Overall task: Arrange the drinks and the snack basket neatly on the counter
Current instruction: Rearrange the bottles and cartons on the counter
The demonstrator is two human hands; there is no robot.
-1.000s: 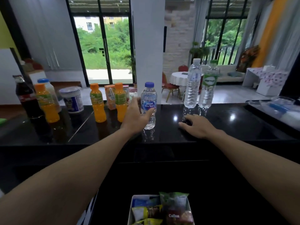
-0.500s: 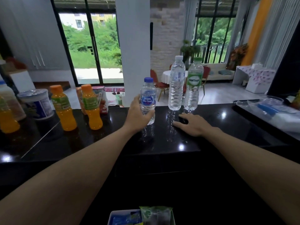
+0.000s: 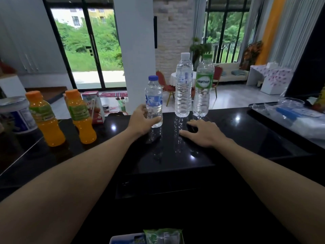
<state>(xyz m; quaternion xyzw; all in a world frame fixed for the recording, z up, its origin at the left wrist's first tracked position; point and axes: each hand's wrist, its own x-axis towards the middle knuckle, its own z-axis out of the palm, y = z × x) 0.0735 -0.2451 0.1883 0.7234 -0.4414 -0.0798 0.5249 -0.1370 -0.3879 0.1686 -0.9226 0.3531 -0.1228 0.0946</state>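
Observation:
My left hand (image 3: 140, 121) grips the lower part of a small water bottle with a blue cap (image 3: 153, 101), which stands upright on the black counter (image 3: 246, 138). Just right of it stand a tall clear water bottle (image 3: 183, 85) and a green-labelled Namthip bottle (image 3: 204, 86), side by side. My right hand (image 3: 204, 132) rests flat on the counter in front of those two, fingers spread. Two orange juice bottles (image 3: 46, 118) (image 3: 80, 117) and a juice carton (image 3: 94, 107) stand at the left. The snack basket (image 3: 126, 239) shows at the bottom edge, below the counter.
A white tub with a blue label (image 3: 19, 117) sits at the far left. A tray with clear plastic packaging (image 3: 295, 117) lies at the right end of the counter. A white pillar (image 3: 134, 50) rises behind the counter.
My left hand has slid the small blue-capped bottle right, closer to the two tall bottles. The view has turned right, so the orange bottles now sit further left. My right hand stays flat.

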